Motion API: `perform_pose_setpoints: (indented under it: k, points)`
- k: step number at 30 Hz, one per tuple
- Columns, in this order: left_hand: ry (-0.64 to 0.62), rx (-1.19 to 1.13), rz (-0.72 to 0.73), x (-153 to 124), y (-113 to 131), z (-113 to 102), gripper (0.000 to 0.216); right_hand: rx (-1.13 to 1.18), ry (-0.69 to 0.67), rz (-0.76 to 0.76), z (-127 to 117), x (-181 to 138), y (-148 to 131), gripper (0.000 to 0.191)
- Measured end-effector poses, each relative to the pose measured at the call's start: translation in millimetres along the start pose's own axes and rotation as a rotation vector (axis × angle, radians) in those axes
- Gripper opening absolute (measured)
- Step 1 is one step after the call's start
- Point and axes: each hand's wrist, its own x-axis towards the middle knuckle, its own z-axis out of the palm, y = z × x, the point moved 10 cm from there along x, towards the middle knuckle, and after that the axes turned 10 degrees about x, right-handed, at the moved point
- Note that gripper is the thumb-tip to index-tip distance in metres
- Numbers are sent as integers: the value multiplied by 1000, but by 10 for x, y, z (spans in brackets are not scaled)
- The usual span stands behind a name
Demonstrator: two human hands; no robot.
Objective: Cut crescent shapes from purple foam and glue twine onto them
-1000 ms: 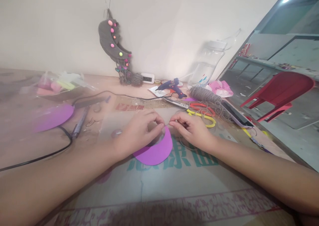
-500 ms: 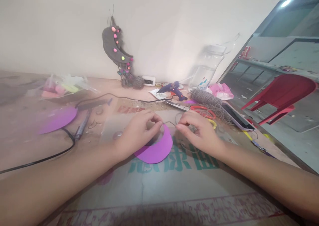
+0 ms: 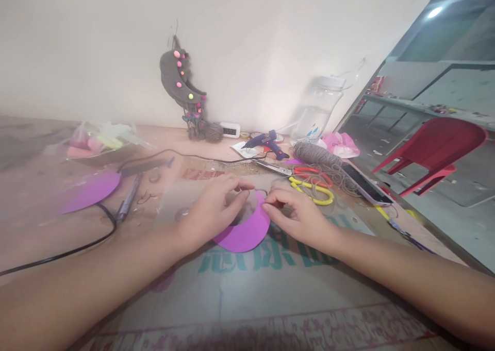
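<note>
A purple crescent-shaped cutout (image 3: 247,233) is held just above the sheet-covered table. My left hand (image 3: 216,204) is closed around its upper left, thumb and fingers pinching near the tip, which they hide. My right hand (image 3: 296,212) is closed in a pinch at the crescent's right edge, on a thin grey yarn strand (image 3: 263,190) that arcs between the two hands. Yellow-handled scissors (image 3: 315,192) and red-handled scissors (image 3: 305,173) lie just beyond my right hand, beside a grey yarn skein (image 3: 319,155).
A blue glue gun (image 3: 266,140) rests at the back, its black cord (image 3: 65,252) running left. A water bottle (image 3: 319,109) and a phone (image 3: 363,182) stand or lie right. At left are a purple disc (image 3: 95,188), a pen (image 3: 128,199) and a bag (image 3: 102,140). A decorated grey crescent (image 3: 174,78) hangs on the wall.
My right hand has moved left to the crescent's edge, and the yarn span between the hands has shortened into a small arc. My left hand keeps its hold. The view has shifted slightly.
</note>
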Motion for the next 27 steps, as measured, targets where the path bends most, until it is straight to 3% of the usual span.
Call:
perform_pose_setpoints:
  k: [7, 11, 15, 23, 27]
  points:
    - [66, -32, -141, -30, -102, -58, 13, 5, 47, 25, -56, -2, 44, 20]
    - [109, 22, -10, -42, 37, -134, 19, 17, 129, 54, -143, -6, 81, 21]
    - [107, 63, 127, -61, 174, -143, 20, 8, 128, 44, -141, -1, 76, 21]
    - [102, 115, 49, -27, 100, -138, 33, 18, 130, 44, -140, 2, 106, 21]
    - [138, 161, 29, -9, 67, -183, 39, 34, 176, 113, -200, 19, 177, 24]
